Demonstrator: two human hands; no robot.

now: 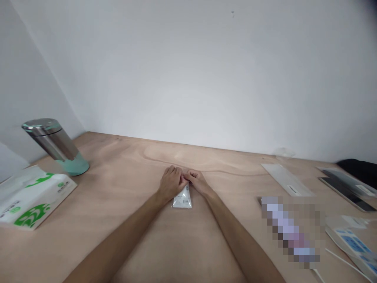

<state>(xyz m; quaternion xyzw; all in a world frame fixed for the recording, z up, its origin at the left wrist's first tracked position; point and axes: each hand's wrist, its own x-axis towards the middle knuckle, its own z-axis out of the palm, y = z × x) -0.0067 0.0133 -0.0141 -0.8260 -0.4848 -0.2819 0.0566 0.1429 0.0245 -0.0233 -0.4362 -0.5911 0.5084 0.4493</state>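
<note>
Between my two hands, at the middle of the wooden table [141, 243], is a small clear plastic packet [182, 199] with a white printed label inside. My left hand [172, 182] is closed, its fingers curled over the packet's far end. From the other side my right hand [198, 181] pinches the same end, thumb and forefinger meeting the left hand's fingertips. The packet's near end sticks out toward me, below the hands. Its far end is hidden under my fingers.
At left stand a steel and mint-green tumbler [55, 145] and a white-green tissue pack [38, 196]. To the right lie a clear plastic sleeve [287, 179], a dark flat device [346, 192], a blurred-out object [290, 230], a white cable [347, 261] and a blue-printed packet [353, 241]. A wall [188, 78] rises behind.
</note>
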